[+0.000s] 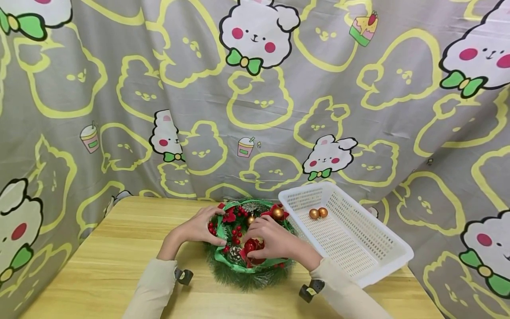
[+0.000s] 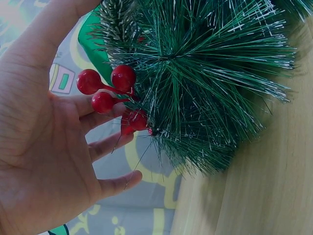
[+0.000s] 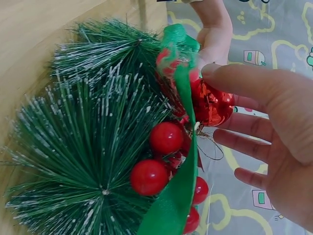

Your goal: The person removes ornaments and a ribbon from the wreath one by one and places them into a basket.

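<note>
A green pine wreath [image 1: 253, 279] lies on the table, wound with green ribbon [image 3: 173, 200] and set with red berries [image 2: 102, 102], red flowers [image 1: 229, 215] and a pine cone [image 1: 235, 253]. My right hand [image 1: 275, 239] is over the wreath's near right part. Its thumb and fingers pinch a shiny red bauble [image 3: 212, 104] from two sides. My left hand [image 1: 199, 228] rests at the wreath's left side, fingers spread and loosely bent behind the berries in the left wrist view. Gold baubles [image 1: 278, 212] sit on the wreath's far side.
A white plastic basket [image 1: 392, 252] stands right of the wreath, its left side close against it. Two gold balls [image 1: 318, 213] lie inside, near its far end. Behind the wooden table [image 1: 99, 261] hangs a grey patterned curtain [image 1: 199, 102].
</note>
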A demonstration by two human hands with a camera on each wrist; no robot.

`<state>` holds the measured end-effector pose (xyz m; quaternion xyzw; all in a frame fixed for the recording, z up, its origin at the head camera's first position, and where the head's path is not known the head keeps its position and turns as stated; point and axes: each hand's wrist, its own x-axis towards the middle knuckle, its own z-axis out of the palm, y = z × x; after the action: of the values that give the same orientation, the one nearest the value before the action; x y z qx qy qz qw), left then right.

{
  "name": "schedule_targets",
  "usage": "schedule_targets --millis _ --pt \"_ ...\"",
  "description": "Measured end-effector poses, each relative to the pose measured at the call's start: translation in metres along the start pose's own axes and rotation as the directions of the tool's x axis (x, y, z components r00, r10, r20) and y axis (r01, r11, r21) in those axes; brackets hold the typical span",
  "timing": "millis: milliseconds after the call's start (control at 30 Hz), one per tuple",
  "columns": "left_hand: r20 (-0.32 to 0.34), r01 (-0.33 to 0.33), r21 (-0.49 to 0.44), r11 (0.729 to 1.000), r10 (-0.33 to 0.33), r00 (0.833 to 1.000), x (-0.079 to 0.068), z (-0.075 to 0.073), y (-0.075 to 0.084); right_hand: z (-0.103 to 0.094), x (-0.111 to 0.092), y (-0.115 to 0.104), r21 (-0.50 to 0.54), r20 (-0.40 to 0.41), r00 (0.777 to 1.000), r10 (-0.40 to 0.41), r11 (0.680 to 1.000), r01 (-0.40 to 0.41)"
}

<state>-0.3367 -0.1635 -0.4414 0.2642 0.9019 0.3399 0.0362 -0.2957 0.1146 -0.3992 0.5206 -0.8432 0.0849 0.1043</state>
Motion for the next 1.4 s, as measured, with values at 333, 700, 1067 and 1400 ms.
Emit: schedule_targets --millis 333,700,1067,1400 --pt "0.001 -0.002 0.002 1.0 0.002 1.0 0.001 -0.001 0.0 -0.01 0.009 0.003 0.035 -0.001 0.999 0.051 0.998 -0.051" --pt "0.002 -0.002 0.013 1.0 0.002 1.0 0.001 -0.001 -0.001 -0.035 0.022 0.013 0.075 -0.019 0.989 0.146 0.987 -0.144" --pt "0.002 0.012 -0.005 1.0 -0.012 1.0 0.0 -0.001 -0.001 -0.066 0.028 0.041 0.108 -0.14 0.978 0.152 0.985 -0.138" --pt "0.006 0.003 -0.012 1.0 -0.003 1.0 0.0 -0.001 -0.002 -0.098 0.017 0.066 0.254 -0.127 0.948 0.292 0.933 -0.254"
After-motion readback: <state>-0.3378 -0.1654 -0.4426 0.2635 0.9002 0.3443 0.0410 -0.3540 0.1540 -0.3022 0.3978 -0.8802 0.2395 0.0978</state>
